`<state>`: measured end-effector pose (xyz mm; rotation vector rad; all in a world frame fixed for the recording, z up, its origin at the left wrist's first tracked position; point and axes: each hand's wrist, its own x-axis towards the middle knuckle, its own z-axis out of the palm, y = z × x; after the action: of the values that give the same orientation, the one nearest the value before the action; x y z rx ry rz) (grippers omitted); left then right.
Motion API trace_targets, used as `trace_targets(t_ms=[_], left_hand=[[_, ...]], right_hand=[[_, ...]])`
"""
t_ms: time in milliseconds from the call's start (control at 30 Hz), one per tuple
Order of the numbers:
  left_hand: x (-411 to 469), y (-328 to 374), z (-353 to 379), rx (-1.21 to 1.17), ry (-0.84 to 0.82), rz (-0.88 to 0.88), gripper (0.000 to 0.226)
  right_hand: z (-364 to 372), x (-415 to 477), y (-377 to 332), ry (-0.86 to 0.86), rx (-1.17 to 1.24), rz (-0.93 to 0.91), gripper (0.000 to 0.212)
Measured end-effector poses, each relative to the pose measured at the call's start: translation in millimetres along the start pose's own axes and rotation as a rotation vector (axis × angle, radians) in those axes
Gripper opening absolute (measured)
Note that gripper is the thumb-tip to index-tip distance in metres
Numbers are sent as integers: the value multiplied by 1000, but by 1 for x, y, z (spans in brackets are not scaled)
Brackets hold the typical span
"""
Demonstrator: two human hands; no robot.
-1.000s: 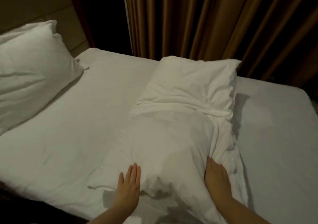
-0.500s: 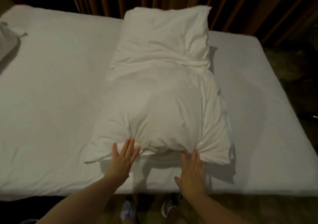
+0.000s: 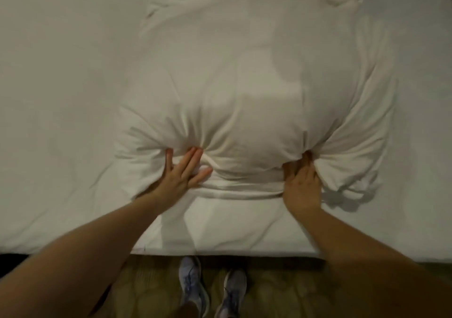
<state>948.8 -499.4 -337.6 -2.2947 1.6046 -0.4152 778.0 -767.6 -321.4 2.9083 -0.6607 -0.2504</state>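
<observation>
A white pillow [image 3: 249, 90] in a loose white case lies lengthwise on the bed [image 3: 53, 97], its near end toward me. My left hand [image 3: 179, 173] lies flat with straight, spread fingers and presses into the near left end of the pillow. My right hand [image 3: 302, 183] pushes into the near right end, its fingertips sunk into the folds of the case. The cloth puckers around both hands. A slack flap of the case [image 3: 234, 190] lies between my hands on the sheet.
The bed's near edge [image 3: 220, 250] runs across the lower frame. Below it is a brown patterned floor [image 3: 281, 290] with my two grey shoes [image 3: 212, 290]. White sheet stretches to the left and right of the pillow.
The view has tilted down and moved closer to the pillow. Both hands have moved forward from the sheet into the pillow's near end, denting it.
</observation>
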Motion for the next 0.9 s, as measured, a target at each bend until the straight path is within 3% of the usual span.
trace_targets(t_ms=[67,167,300,500,800,900], left_hand=[[9,-8,0,-57,100,-2,34],[17,-13,-26,-117,118,0,39],[36,-23,-83,-222,-123,-158,37],[55,-46,-181,-201,-416,-249,45],[-4,-25,-275,-322,-534,-299,37],[-56,12,-293,-416,-559,-196,36]], right_hand=[[-4,16,8,147,67,-43,34],[-20,24,14,176,187,-65,39],[-66,25,23,116,186,-122,35],[-141,5,38,19,86,-72,39],[-205,-81,47,-60,62,-144,40],[-201,-146,42,-174,121,-129,39]])
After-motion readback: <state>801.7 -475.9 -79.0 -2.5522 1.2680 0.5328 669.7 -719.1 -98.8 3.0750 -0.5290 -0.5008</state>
